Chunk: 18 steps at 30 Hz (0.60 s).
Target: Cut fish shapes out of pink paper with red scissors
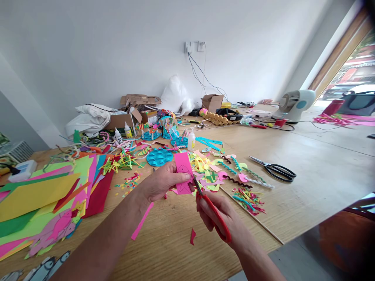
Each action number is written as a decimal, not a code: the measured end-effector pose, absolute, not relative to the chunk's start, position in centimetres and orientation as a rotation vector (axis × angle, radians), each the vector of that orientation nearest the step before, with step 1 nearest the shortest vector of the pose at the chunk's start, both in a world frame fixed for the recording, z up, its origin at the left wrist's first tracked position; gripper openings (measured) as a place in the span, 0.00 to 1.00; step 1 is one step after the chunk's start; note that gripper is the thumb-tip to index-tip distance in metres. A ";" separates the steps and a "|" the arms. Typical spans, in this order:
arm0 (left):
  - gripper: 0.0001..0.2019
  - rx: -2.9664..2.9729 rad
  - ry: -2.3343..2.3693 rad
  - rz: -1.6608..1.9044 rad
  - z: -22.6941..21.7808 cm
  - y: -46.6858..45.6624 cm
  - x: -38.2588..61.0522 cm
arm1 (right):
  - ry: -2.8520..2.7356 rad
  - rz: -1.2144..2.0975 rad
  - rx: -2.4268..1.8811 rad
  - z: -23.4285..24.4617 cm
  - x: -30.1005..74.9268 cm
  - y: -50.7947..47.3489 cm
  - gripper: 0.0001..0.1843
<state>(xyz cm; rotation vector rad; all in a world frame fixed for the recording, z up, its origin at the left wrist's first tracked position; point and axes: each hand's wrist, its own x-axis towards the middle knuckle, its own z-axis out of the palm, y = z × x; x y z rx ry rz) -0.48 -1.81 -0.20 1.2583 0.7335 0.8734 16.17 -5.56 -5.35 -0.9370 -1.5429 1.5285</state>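
Note:
My left hand (162, 181) pinches a pink paper piece (183, 171) with a fish outline drawn on it, held above the wooden table (307, 171). My right hand (219, 218) is closed round the handles of red scissors (215, 214), whose blades meet the paper's right edge. A long pink strip (142, 221) hangs or lies below my left wrist. A small red scrap (192, 236) lies on the table under my hands.
Stacked coloured paper sheets (38, 199) fill the left. Black scissors (277, 169) lie to the right. Blue paper crafts (159, 157), glue bottles (191, 140), pipe cleaners and paper scraps (249, 199) litter the middle. Cardboard boxes (212, 102) and a fan (294, 104) stand at the back.

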 end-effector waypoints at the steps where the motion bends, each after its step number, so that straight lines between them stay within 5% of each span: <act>1: 0.07 1.253 0.734 0.873 -0.2 -1.8 -0.5 | -1.536 1.531 -0.943 -5.4 16.2 -5.6 0.19; 18: 0.06 1.228 0.719 0.860 -0.5 -1.8 -0.5 | -1.494 1.562 -0.976 -5.4 16.2 -5.7 0.24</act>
